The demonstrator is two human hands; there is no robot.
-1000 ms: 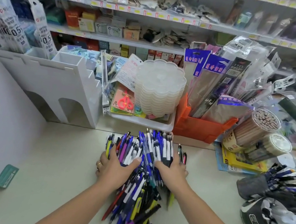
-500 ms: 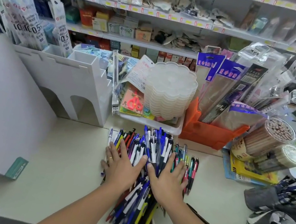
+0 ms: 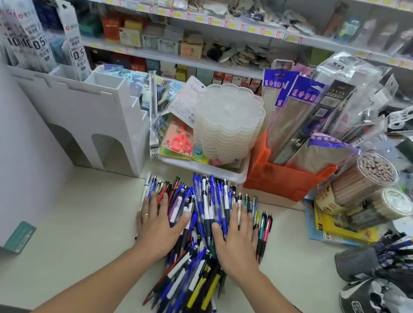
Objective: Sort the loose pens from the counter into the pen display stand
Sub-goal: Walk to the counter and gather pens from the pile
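The heaped mixed-colour plastic pens [image 3: 200,236] are pressed under the flat, open left hand [image 3: 159,226] and right hand [image 3: 236,239]; sideways pressure may roll outer pens off the counter [image 3: 62,255]

1. The hanging refill packs [image 3: 17,26] standing in the top slots of the white display stand [image 3: 91,111] carry a large black "0.5"; it reads clearly on two packs, and one further left shows big digits that are too blurred to make out.
2. The blue-headed sleeves [image 3: 295,94] in the orange bin [image 3: 277,178], to the right of the stand, bear white characters, too soft to read.
3. The yellow price tags [image 3: 195,18] on the shelf edges above the stand are illegible.
4. The small print on the white card [image 3: 186,99] just right of the stand is too fine to read.
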